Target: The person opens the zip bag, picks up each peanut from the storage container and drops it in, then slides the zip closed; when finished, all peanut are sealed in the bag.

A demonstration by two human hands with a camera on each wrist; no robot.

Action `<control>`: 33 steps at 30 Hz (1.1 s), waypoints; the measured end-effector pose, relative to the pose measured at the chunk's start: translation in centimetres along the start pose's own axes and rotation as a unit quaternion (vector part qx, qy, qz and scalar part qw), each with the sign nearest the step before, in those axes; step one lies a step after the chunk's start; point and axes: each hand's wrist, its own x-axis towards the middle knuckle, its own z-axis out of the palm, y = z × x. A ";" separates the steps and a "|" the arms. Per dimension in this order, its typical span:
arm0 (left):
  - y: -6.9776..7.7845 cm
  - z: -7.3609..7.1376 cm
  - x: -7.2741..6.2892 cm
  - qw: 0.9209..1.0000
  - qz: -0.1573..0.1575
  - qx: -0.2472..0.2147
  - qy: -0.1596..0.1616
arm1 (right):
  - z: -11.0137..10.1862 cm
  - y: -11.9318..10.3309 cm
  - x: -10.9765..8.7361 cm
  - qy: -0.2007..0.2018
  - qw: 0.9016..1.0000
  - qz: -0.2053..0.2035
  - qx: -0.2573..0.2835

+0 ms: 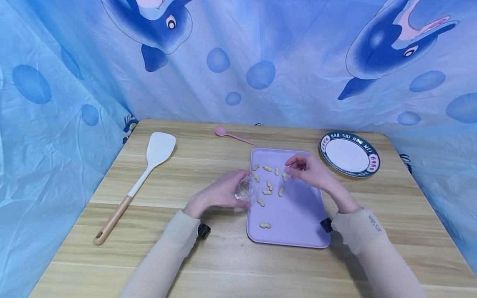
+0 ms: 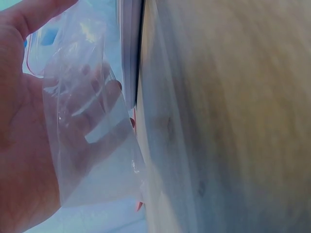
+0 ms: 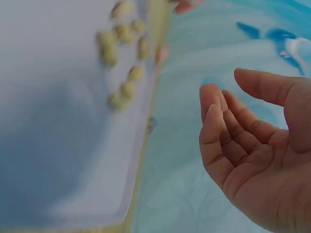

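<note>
A purple tray [image 1: 298, 219] lies mid-table with several unshelled peanuts [image 1: 265, 225] scattered over its left and upper parts. At the tray's left edge, my left hand [image 1: 221, 192] holds a clear plastic bag [image 1: 243, 189] between thumb and fingers. In the left wrist view the see-through bag [image 2: 114, 182] spreads across the palm, with the fingers showing behind it. Over the tray's upper right hovers my right hand [image 1: 311, 171], close to one peanut [image 1: 285, 176]. The right wrist view has this hand [image 3: 257, 160] with loosely bent fingers, the thumb apart and nothing between them.
To the left lies a white spatula [image 1: 159, 149] with a wooden handle. A pink spoon [image 1: 221, 131] rests behind the tray. At the back right sits a plate [image 1: 346, 155] with a dark green patterned rim. A blue dolphin-print curtain [image 1: 298, 99] surrounds the wooden table [image 1: 208, 256].
</note>
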 end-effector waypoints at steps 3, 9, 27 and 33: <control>0.0 0.0 0.0 1.000 -0.001 0.004 0.000 | -0.8 1.0 0.7 0.001 0.998 -0.015 -0.063; -0.1 0.0 0.0 1.000 -0.008 0.010 -0.006 | -1.1 3.3 1.9 -0.045 0.993 -0.054 -0.098; 0.0 0.0 -0.1 1.000 -0.010 0.015 -0.014 | 0.8 5.8 2.9 -0.090 0.983 -0.077 -0.138; 0.1 0.0 -0.2 1.000 -0.012 0.009 -0.013 | 1.1 5.8 2.9 -0.082 0.982 -0.077 -0.149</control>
